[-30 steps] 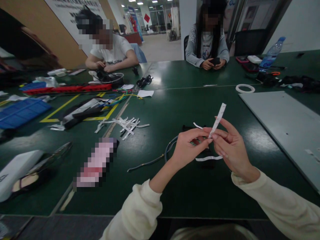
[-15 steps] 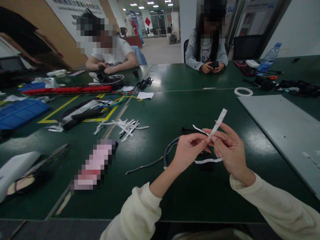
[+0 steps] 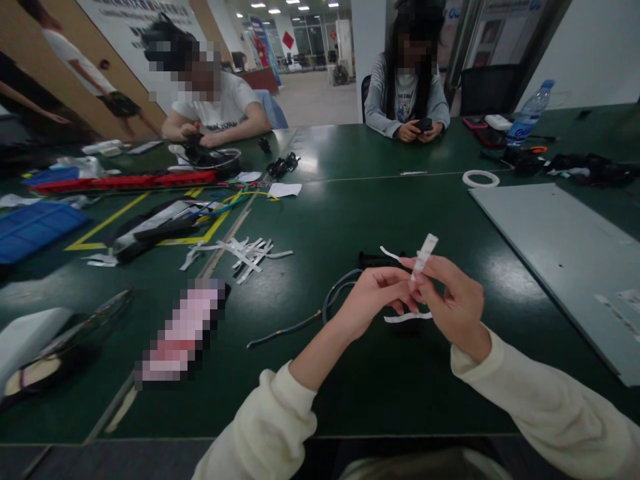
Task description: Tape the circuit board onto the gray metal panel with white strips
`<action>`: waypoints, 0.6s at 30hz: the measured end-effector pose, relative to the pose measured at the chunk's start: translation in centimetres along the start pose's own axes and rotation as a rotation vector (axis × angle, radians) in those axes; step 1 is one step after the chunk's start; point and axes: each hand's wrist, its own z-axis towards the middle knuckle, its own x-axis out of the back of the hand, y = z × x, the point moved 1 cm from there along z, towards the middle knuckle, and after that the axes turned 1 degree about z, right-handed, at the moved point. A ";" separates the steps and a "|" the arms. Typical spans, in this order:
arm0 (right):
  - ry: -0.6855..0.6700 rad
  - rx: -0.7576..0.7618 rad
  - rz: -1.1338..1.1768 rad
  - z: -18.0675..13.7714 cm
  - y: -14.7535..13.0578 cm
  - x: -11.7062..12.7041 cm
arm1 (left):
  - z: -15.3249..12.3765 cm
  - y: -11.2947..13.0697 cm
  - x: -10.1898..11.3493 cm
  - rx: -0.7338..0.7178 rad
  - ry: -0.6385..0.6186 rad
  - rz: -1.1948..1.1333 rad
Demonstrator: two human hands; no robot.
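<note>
In front of me both hands meet over the green table. A short white strip (image 3: 426,252), like tape or its backing paper, stands up between the fingers, pinched at its lower end by my right hand (image 3: 457,297). My left hand (image 3: 375,297) is closed too, its fingertips pressed together at the same spot. A thinner white strip (image 3: 389,254) sticks out to the left above my left fingers, and another curved white strip (image 3: 406,318) hangs below the hands. Behind my left hand lie a black item (image 3: 373,259), partly hidden, and a looped dark cable (image 3: 327,307).
To the left lie a heap of white strips (image 3: 250,259) and a phone (image 3: 187,327). At right are a large grey panel (image 3: 555,247), a white ring-shaped roll (image 3: 481,179) and a water bottle (image 3: 530,115). Two people sit across the table; others stand at far left.
The upright white strip has come lower and shows less length above the fingers. My right fingers have closed in around it. The whole view has shifted slightly.
</note>
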 end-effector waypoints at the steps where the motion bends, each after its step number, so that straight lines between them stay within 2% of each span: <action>1: 0.000 -0.028 0.052 0.0 -0.1 -0.1 | 0.0 -0.1 0.0 0.049 -0.025 -0.013; 4: 0.032 -0.170 0.236 0.2 -0.5 -0.3 | 0.1 -0.2 0.0 0.105 -0.077 0.043; 7: 0.007 -0.327 0.438 0.8 -0.5 -0.4 | -0.1 0.5 -0.1 -0.043 -0.008 0.239; 11: -0.031 -0.495 0.716 1.4 0.0 -0.3 | -0.5 1.6 0.3 -0.317 0.228 0.802; 14: -0.138 -0.587 0.869 1.3 -0.2 -0.4 | -0.6 1.5 0.9 -0.379 0.331 1.249; 16: -0.249 -0.612 0.900 0.9 -0.7 -0.9 | -0.4 0.9 1.2 -0.375 0.304 1.470; 18: -0.382 -0.620 0.847 0.3 -1.5 -1.6 | 0.0 0.2 1.3 -0.362 0.196 1.577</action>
